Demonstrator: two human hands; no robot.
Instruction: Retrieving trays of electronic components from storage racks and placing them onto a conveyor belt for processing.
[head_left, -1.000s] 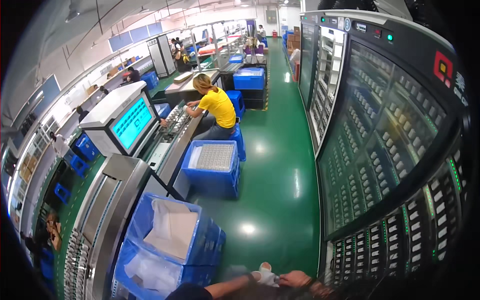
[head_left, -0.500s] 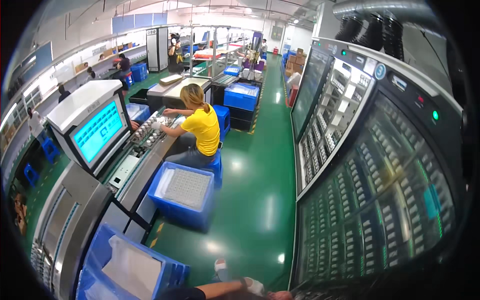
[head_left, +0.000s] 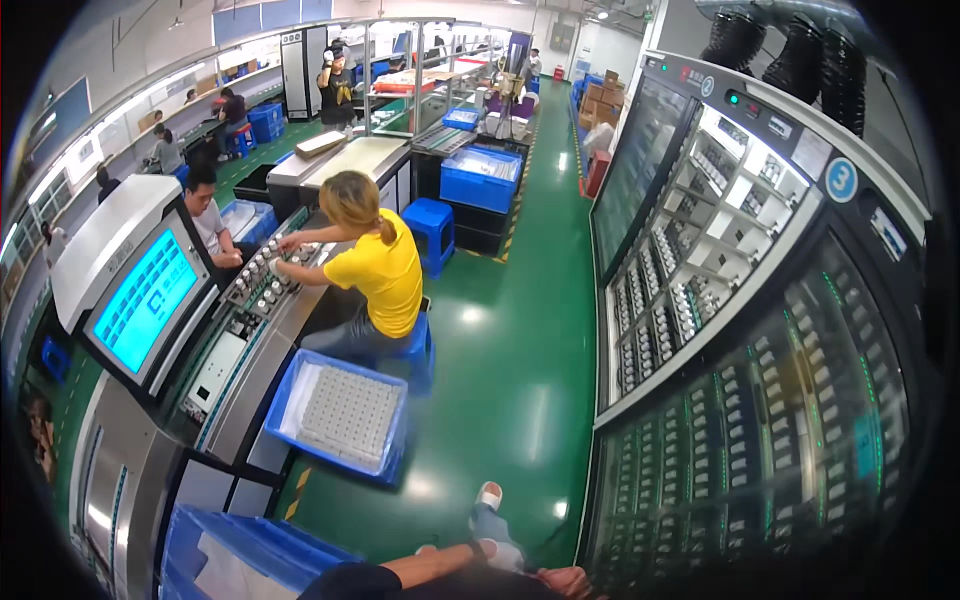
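At the lower edge my left forearm reaches across to the right from a dark sleeve. A white glove covers part of my left hand (head_left: pixel 503 555); its fingers are hard to make out, and nothing shows plainly in it. Just right of the glove a patch of bare skin (head_left: pixel 566 580), perhaps fingers, is cut by the frame edge; whether it belongs to my right hand I cannot tell. Both lie low beside the tall glass-fronted cabinet (head_left: pixel 740 440), which holds rows of small white parts with green lights. My foot in a white shoe (head_left: pixel 490 493) is on the green floor.
A person in a yellow shirt (head_left: pixel 375 280) sits at a conveyor line, handling small round parts. Another person (head_left: pixel 207 215) is across the line, near a blue-lit screen (head_left: pixel 147 300). Blue bins stand at left, one with a white tray (head_left: pixel 348 412). A lit open cabinet section (head_left: pixel 700 240) is ahead right.
My view has shifted, and the cabinet's lit section shows more fully. My forearm and glove sit slightly higher in the picture. The person across the line has come into view beside the screen.
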